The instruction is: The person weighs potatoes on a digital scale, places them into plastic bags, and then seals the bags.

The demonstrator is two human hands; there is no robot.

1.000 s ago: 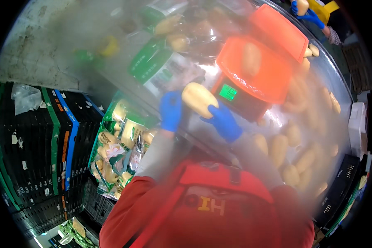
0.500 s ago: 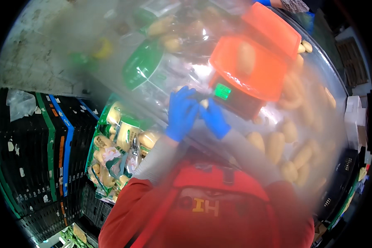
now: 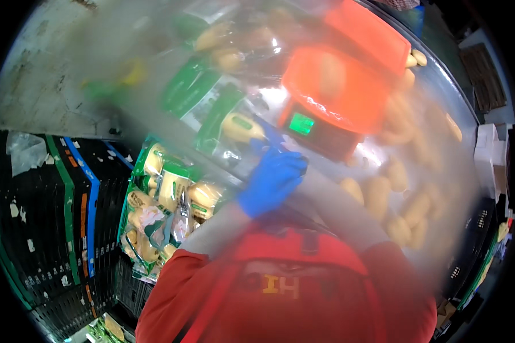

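Observation:
On the tabletop in front of me lies a pale butternut squash [image 3: 243, 127] in a clear and green plastic bag [image 3: 213, 128]. My left hand [image 3: 273, 180], in a blue glove, is just on the near side of it with curled fingers; what they close on is hidden. Mostly behind it is my right hand [image 3: 270, 135], also blue-gloved. Its visible part lies along the near end of the squash, and its grip cannot be made out. Beyond the hands stands an orange-topped scale [image 3: 337, 86] with a lit green display [image 3: 301, 123] and a blurred squash on its pan.
Loose squashes [image 3: 377, 197] lie on the table's right side, behind haze. Bagged squashes [image 3: 174, 191] fill a crate at my left, beside stacked black crates [image 3: 40, 217]. Another orange tray [image 3: 372, 34] stands behind the scale. More bags [image 3: 189, 86] lie at the far left.
My left hand has moved nearer and to the right, across in front of my right hand. My right hand has shifted forward and left. The bagged squash now shows beyond them.

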